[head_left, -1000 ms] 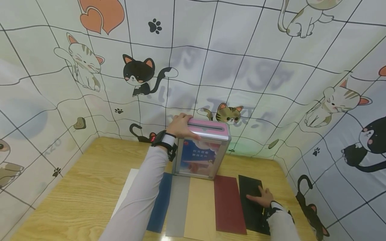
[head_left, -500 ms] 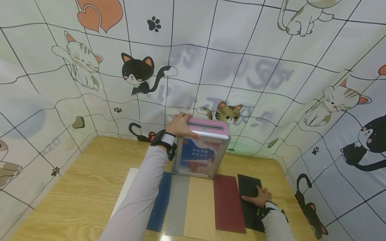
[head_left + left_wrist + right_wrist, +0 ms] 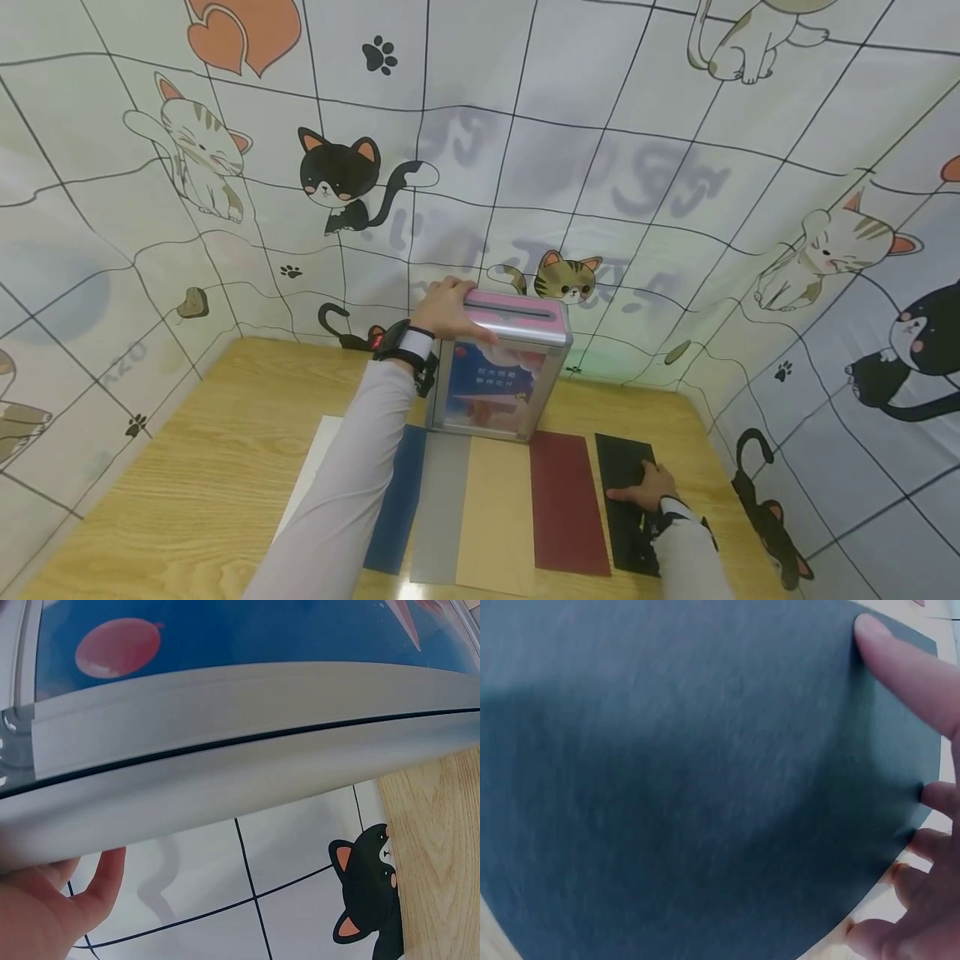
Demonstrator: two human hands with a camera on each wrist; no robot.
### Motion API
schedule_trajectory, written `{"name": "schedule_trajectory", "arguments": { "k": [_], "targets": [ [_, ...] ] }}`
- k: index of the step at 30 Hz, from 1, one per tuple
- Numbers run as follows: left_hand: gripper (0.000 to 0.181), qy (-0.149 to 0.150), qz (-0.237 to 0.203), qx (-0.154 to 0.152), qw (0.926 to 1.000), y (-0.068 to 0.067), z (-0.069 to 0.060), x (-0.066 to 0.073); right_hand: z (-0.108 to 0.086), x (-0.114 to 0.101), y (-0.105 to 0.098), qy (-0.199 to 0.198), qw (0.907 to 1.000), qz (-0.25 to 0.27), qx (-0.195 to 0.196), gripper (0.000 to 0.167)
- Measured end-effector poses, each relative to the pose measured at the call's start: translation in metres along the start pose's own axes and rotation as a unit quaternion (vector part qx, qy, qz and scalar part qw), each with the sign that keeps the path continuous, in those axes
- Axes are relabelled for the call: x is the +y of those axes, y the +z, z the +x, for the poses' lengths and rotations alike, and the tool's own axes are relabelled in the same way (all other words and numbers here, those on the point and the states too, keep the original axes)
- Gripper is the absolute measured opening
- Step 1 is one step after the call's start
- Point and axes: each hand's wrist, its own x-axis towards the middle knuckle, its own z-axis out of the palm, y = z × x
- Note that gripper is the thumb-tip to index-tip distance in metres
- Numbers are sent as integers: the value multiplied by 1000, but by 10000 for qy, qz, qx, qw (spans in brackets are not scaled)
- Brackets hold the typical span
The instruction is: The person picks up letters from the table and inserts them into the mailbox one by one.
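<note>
My left hand (image 3: pixel 444 310) holds the top left corner of an upright box (image 3: pixel 558 392), thumb on the front and fingers over the top. The box has a pink slotted lid (image 3: pixel 555 310), a silver frame and a clear front showing a printed picture. In the left wrist view its silver edge (image 3: pixel 225 772) lies above my fingers. On the right, my right hand (image 3: pixel 651 490) is spread over a black sheet (image 3: pixel 618 467). The right wrist view shows the thumb touching the black sheet (image 3: pixel 690 787) and the other fingertips along its far edge.
Several flat sheets lie in a row before the box: white (image 3: pixel 318 442), blue (image 3: pixel 405 492), grey (image 3: pixel 441 508), beige (image 3: pixel 498 517) and dark red (image 3: pixel 570 508). They rest on a wooden table (image 3: pixel 172 467). Cat-patterned cloth (image 3: pixel 480 167) walls it behind and at the sides.
The black sheet has turned slightly and its lower end has shifted left, with my right hand on it. My left hand and the box keep their place.
</note>
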Motion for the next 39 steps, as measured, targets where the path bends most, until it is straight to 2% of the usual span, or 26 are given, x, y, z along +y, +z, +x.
{"name": "schedule_trajectory", "arguments": {
  "k": [6,11,17,25,31,37,39],
  "targets": [
    [104,-62,107,-55,9999,-1,0,0,-5,-17,-13,259,9996,-38,-101,100],
    [104,-58,140,-82,9999,-1,0,0,-2,-11,-12,406,9991,-54,-115,102],
    [103,-23,132,-43,9999,-2,0,1,1,-6,-13,630,9980,-72,-48,112],
    [104,-20,148,-31,9999,-3,0,4,0,-6,-19,520,9984,-201,15,115],
    [104,-49,118,-63,9999,-2,0,6,2,2,-25,539,9983,-237,-22,121],
    [105,-7,125,-40,9999,-1,1,7,5,7,-35,620,9979,-89,-168,116],
    [105,-1,136,-27,9999,-1,2,7,6,7,-38,611,9979,-87,-188,109]
  ]
}}
